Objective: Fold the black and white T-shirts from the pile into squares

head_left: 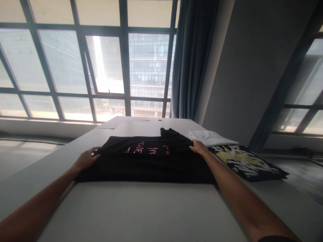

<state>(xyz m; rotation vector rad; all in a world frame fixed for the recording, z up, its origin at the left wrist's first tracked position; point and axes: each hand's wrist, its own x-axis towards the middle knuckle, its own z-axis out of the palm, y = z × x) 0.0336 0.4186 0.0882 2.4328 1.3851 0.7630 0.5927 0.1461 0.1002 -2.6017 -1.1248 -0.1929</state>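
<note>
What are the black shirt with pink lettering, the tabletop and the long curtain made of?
The black shirt looks like soft matte knit, perhaps cotton: it folds limply and barely shines. The tabletop seems a smooth, pale laminate or painted board, judging by its even, faintly glossy surface. The curtain appears to be dull woven fabric, hanging in deep soft pleats; the fibre can't be told.

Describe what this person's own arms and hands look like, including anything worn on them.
The left hand and right hand are ungloved, and no watch or bracelet shows at either wrist. Both forearms are bare. A dark sleeve edge shows on the right arm, at the picture's bottom; no sleeve shows on the left.
</note>
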